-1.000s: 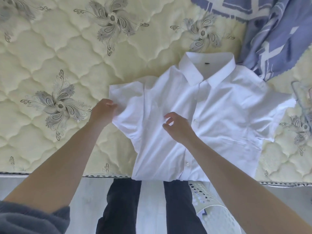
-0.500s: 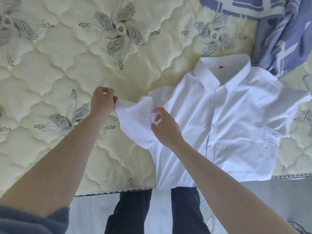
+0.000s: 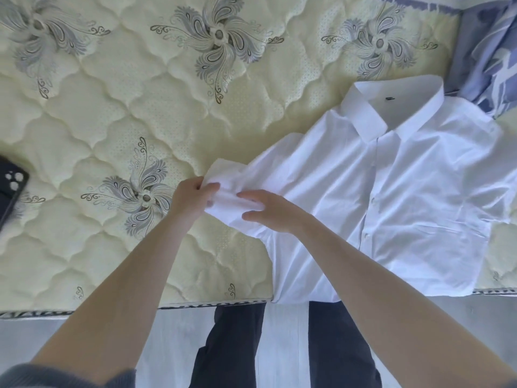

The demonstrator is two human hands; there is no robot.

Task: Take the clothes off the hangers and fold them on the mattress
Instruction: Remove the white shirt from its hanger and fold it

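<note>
A white short-sleeved shirt lies front up on the pale yellow quilted mattress, collar toward the far side, hem hanging a little over the near edge. My left hand pinches the end of the shirt's left-hand sleeve. My right hand grips the same sleeve a little further in, fingers curled round a bunch of the cloth. The sleeve is crumpled and lifted between the two hands. No hanger is in view.
A blue and white patterned cloth lies at the far right, touching the shirt's collar. A dark phone lies at the left edge of the mattress view. My dark-trousered legs stand against the mattress's near edge.
The view has swung left, so the shirt now sits further right. Both hands have come closer together on the sleeve, bunching it. The phone has come into view.
</note>
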